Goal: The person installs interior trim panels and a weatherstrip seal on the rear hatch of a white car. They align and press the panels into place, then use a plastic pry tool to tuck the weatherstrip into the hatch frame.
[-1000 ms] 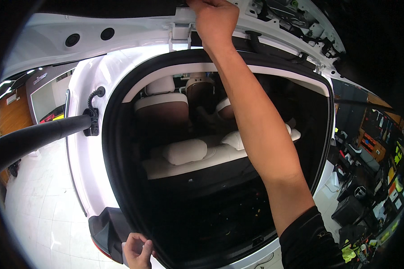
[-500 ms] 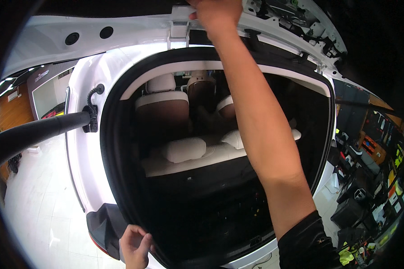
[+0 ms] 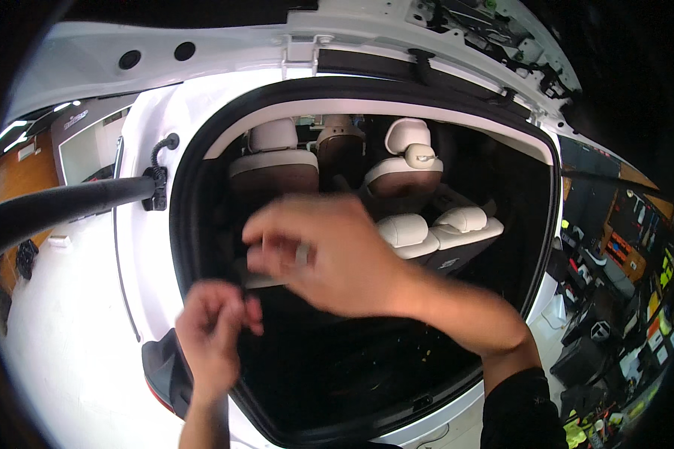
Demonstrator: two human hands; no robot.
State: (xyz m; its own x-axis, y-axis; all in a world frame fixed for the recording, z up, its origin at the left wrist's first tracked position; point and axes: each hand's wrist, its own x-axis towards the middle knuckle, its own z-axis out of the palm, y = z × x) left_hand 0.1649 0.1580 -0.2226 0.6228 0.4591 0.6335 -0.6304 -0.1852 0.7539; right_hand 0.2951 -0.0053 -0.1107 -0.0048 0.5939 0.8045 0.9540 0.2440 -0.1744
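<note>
In front of a white car's rear opening (image 3: 191, 187) both my hands are raised. My right hand (image 3: 337, 254) is smeared by motion, its fingers curving toward the left over the dark cargo space (image 3: 337, 367). A small pale band shows among its fingers; whether it is worn or held I cannot tell. Lower and to the left, my left hand (image 3: 216, 325) is closed with thumb and fingertips drawn together beside the black rubber door seal (image 3: 178, 224). What it pinches, if anything, is too blurred to see. Neither hand touches the car visibly.
Overhead is the raised tailgate (image 3: 225, 56) with a hinge (image 3: 301, 56) at its root. A black strut (image 3: 75, 202) crosses the left side. Cream rear seats (image 3: 408, 232) stand inside the car. At right are shelves and tools (image 3: 621, 247); a black-covered tail lamp (image 3: 163, 370) sits lower left.
My right hand has come down from beside the tailgate hinge to the middle of the opening. My left hand has risen from the lower corner, and the two are now close together.
</note>
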